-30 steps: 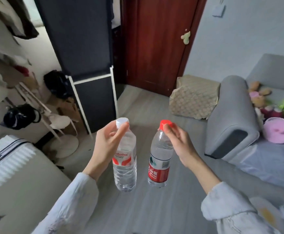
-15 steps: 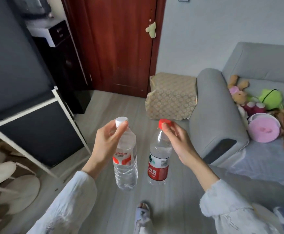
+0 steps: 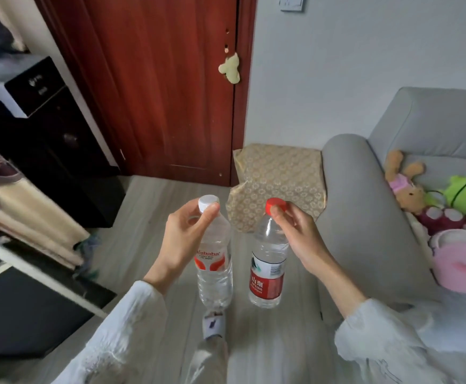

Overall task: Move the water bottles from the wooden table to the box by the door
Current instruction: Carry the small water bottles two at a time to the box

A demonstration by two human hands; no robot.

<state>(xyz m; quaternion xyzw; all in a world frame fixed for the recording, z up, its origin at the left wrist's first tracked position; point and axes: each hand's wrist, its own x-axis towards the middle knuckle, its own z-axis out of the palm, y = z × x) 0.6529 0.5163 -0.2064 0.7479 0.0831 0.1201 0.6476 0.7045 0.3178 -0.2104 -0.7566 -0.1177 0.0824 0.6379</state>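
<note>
Your left hand (image 3: 183,239) pinches white-capped bottle (image 3: 214,261), right hand (image 3: 299,236) red-capped bottle (image 3: 268,261); grey plank floor (image 3: 143,217) below, patterned box (image 3: 279,178) and red door (image 3: 165,87) beyond.

A grey sofa (image 3: 370,217) holds plush toys (image 3: 409,187) and a pink cushion (image 3: 462,261); a black cabinet (image 3: 46,151) stands left.

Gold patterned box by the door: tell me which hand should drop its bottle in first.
Probably the right hand: its red-capped clear plastic bottle hangs nearer the gold patterned box; the left hand holds the white-capped bottle farther left.
</note>
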